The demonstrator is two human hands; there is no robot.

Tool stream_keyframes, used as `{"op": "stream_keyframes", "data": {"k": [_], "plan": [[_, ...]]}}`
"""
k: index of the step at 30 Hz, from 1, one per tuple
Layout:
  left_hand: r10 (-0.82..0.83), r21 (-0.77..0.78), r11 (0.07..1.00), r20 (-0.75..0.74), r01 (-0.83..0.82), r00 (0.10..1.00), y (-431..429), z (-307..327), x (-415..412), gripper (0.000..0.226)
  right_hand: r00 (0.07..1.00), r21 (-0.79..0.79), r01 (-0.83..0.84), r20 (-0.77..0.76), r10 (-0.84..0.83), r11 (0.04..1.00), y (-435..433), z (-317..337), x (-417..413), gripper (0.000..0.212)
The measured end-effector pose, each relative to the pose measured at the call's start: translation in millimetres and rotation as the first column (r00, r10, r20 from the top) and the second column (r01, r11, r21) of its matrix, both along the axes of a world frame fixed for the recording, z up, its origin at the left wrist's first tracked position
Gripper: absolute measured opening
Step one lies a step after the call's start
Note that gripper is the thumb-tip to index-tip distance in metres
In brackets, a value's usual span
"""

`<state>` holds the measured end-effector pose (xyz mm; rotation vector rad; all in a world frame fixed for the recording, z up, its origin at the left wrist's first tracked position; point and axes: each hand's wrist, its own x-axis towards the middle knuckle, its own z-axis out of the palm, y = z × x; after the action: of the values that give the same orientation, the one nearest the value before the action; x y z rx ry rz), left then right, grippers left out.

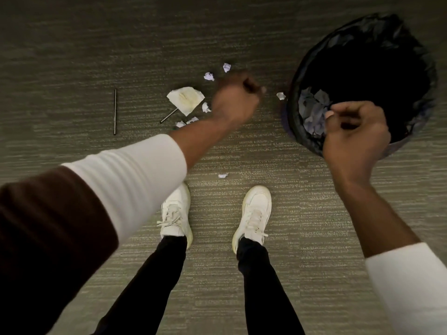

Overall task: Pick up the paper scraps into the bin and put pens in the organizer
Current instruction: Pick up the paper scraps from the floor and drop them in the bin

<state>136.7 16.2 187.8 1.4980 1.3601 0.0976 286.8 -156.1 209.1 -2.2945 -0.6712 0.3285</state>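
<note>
While crumpled scraps (209,76) litter ribbed carpet (72,56), round bin (300,131) stands black-lined.

Floor: grey-green ribbed carpet (72,56). On it lay a dark pen (115,111) at left, a second pen (168,116) partly under a flat white sheet (185,99), and crumpled paper scraps (209,76) scattered around centre. Black-lined bin (362,32) stood far right. Two white shoes (252,215) stood near.
</note>
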Motion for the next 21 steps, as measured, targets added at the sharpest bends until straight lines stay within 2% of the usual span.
{"op": "stream_keyframes", "data": {"k": [2,4,7,9,12,15,21], "plan": [[0.001,0.049,0.999,-0.122,0.005,0.993,10.3,-18.7,-33.3,0.023,0.986,0.063,-0.161,-0.027,0.163,0.985,2.2,-2.5,-27.4,0.007],[0.013,0.055,0.998,-0.224,-0.001,0.974,17.5,-37.7,-68.1,0.020,0.939,0.043,-0.333,-0.079,0.335,0.942,4.1,-12.2,-58.4,0.003],[-0.082,0.084,0.988,-0.416,0.128,0.906,17.3,-63.1,-114.5,0.021,0.831,-0.089,-0.553,-0.128,0.541,0.829,-0.2,-45.3,-97.6,0.004],[-0.118,0.133,0.967,-0.518,0.217,0.847,13.1,-76.6,-137.8,0.027,0.764,-0.178,-0.641,-0.231,0.602,0.746,-6.0,-74.7,-116.2,0.005],[-0.161,0.146,0.946,-0.564,0.289,0.810,8.5,-99.3,-166.7,0.029,0.693,-0.339,-0.721,-0.343,0.634,0.604,-17.2,-123.8,-140.3,0.009],[-0.251,0.102,0.923,-0.572,0.372,0.781,6.8,-127.8,-186.8,0.035,0.647,-0.422,-0.760,-0.418,0.638,0.494,-23.6,-169.6,-164.2,0.017],[-0.282,0.095,0.916,-0.540,0.391,0.793,12.8,-182.5,-200.8,0.031,0.636,-0.496,-0.749,-0.356,0.684,0.439,-13.3,-240.1,-193.8,0.037]]}}
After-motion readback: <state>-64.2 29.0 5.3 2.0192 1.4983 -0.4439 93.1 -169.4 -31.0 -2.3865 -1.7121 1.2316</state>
